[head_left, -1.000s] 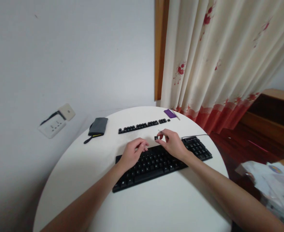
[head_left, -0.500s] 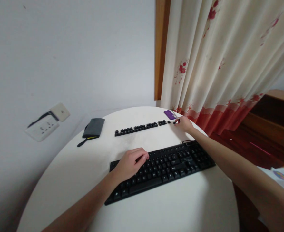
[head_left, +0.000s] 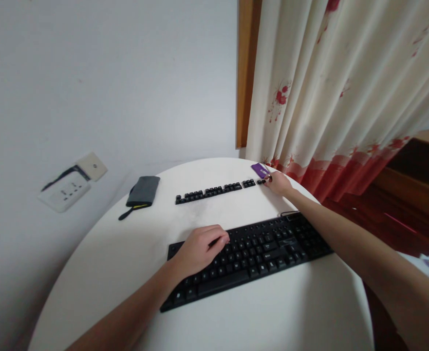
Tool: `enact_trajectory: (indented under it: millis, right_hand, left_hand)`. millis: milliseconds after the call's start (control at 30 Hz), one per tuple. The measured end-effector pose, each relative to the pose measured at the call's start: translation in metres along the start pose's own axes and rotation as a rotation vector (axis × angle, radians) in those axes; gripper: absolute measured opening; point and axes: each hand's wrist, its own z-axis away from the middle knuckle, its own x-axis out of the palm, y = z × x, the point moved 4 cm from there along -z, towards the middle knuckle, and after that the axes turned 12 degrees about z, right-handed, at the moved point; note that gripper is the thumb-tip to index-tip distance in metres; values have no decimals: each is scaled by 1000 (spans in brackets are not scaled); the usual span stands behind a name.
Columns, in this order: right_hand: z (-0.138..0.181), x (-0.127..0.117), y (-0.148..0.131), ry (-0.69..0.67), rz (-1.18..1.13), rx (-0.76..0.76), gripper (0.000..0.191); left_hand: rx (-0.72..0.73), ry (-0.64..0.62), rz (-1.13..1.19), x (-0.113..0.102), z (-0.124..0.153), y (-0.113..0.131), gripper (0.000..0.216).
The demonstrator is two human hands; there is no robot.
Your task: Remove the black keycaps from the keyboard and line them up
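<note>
Black keycaps (head_left: 214, 191) (loose, in clusters) line up beyond the black keyboard (head_left: 252, 254).

My left grip (head_left: 201, 249) is hiding part of the keyboard (head_left: 252, 254); I'm finding the loose keycaps (head_left: 214, 191) too small to read.

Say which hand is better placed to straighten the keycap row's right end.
Likely the right hand: it is at that end of the keycap row; the left hand is over the keyboard.
</note>
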Motion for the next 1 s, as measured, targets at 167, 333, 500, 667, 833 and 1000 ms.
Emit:
enact_trajectory:
  millis: [167,333,500,667,833,1000]
  right_hand:
    - [1,-2,-1,5,6,9,28]
    - [1,-2,-1,6,7,42,21]
    - [0,-2,-3,5,8,51,19]
    - [-1,-2,-4,0,11,52,18]
    - [-2,-1,-5,-2,12,51,20]
    - [-2,-1,-5,-7,7,45,20]
  left_hand:
    - [4,3,-4,0,0,1,24]
    - [10,6,-8,0,0,1,24]
    - [5,0,-7,0,0,0,23]
    - [8,-5,-8,0,0,1,24]
    - [11,-3,-11,1,0,3,24]
    - [20,-2,-16,0,-1,4,25]
